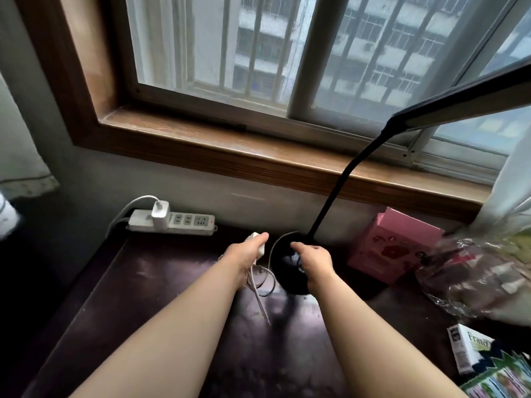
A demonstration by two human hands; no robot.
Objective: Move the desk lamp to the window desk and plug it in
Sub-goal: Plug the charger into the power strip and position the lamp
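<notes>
A black desk lamp stands on the dark desk (161, 282) below the window. Its round base (283, 254) sits mid-desk, its thin neck (344, 179) bends up and right to the flat head (465, 99). My right hand (314, 261) rests on the base with curled fingers, gripping it. My left hand (247, 252) is closed around the lamp's white plug (260, 245), and the thin cord (258, 294) loops beneath it. A white power strip (184, 224) lies against the wall at the back left, a short way from the plug.
A white charger (160, 215) fills one socket of the strip. A pink box (393, 248) stands right of the lamp base, then a crumpled clear plastic bag (477, 271). Printed cartons (488, 363) lie at the front right. A curtain (514, 179) hangs at the right.
</notes>
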